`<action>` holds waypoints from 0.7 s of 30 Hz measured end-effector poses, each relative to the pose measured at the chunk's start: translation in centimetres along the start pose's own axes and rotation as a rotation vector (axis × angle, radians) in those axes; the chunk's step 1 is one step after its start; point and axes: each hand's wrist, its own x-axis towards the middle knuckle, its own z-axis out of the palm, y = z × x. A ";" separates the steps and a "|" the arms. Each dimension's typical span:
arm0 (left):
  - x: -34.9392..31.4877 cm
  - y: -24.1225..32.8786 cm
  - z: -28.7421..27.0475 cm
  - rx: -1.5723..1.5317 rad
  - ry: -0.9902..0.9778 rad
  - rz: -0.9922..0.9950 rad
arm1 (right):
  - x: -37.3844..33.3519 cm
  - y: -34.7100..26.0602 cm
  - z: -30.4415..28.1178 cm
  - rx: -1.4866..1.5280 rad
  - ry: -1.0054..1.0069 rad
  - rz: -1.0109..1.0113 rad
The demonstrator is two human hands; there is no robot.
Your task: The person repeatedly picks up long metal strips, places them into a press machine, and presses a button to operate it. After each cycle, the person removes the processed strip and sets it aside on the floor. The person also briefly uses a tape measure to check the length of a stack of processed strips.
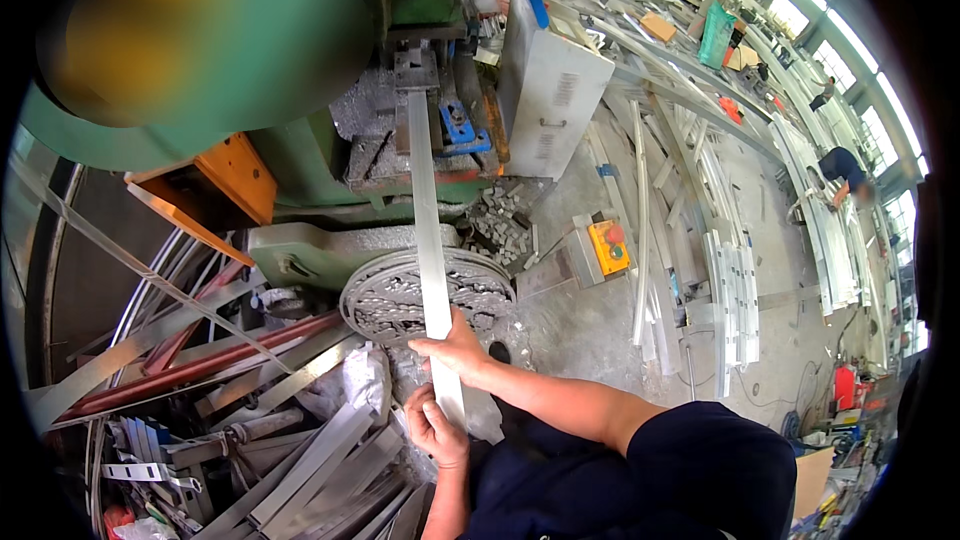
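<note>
1. I hold a long, pale metal bar [428,215] in front of the green press [312,162], its far part over the press's bed and its near part between my hands.
2. The bar's long axis runs from my body straight toward the press, the far end lying slightly further left than the near one. A broad, smooth face is turned up.
3. That far end points at the dark tooling block [416,68] below the press's head; I cannot tell whether it enters the block.
4. My right hand [462,352], the one nearer the press, is clamped on the bar, thumb across its top.
5. My left hand [434,426], farther from the press, has its fingers curled together at the bar's left edge, close to the near end; I cannot tell how firmly they grip.
6. On the press's bed, right of the bar, sit blue clamp pieces [460,125].
7. Between the press and my hands, a round metal disc [375,305] with a cut-out pattern lies beneath the bar.
8. Right of the press stand a grey cabinet [556,90] and, nearer me, a yellow control box [608,248].
</note>
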 end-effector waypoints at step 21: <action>15.0 -3.2 11.9 -0.014 0.085 0.146 | 19.1 -7.6 -1.1 -0.128 -0.100 0.033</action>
